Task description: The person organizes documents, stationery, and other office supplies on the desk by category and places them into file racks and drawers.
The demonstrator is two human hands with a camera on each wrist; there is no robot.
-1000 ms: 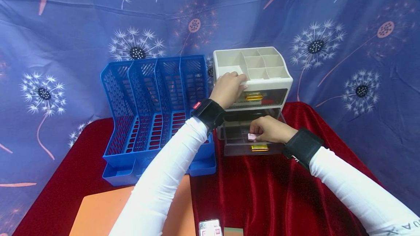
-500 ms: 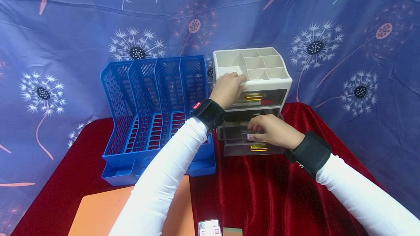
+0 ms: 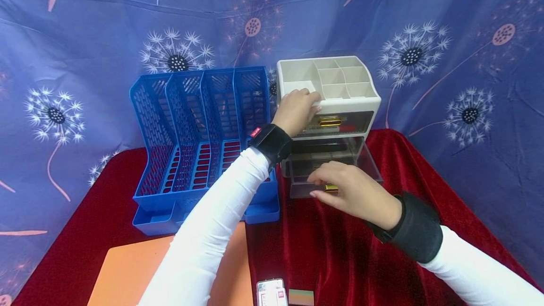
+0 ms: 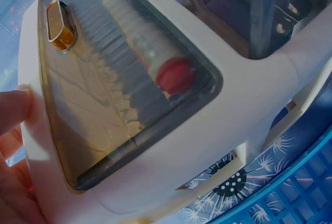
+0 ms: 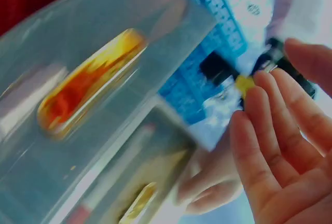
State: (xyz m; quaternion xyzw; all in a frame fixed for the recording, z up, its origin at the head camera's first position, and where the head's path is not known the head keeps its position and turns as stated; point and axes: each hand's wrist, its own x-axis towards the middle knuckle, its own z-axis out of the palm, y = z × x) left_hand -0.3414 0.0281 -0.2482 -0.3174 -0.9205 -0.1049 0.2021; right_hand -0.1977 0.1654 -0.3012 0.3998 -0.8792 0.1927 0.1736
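Nearest, your right hand (image 3: 350,195) holds nothing, thumb apart from its fingers, before the pulled-out lower drawer (image 3: 299,190). That drawer should handle as light, stiff, slippery plastic, probably best taken by its gold handle (image 3: 331,188); it looks smoky and see-through, its inside too dim to judge. Behind, your left hand (image 3: 295,112) grips the white desktop organizer's (image 3: 350,106) front edge.

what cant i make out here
Head: middle of the orange board, behind the left sleeve.
Head: part of the gold handle on the lower drawer, behind the right grip.
Head: print on the white case, too small; bottom edge crops it.
Left wrist: markings on the red-ended item, blurred.
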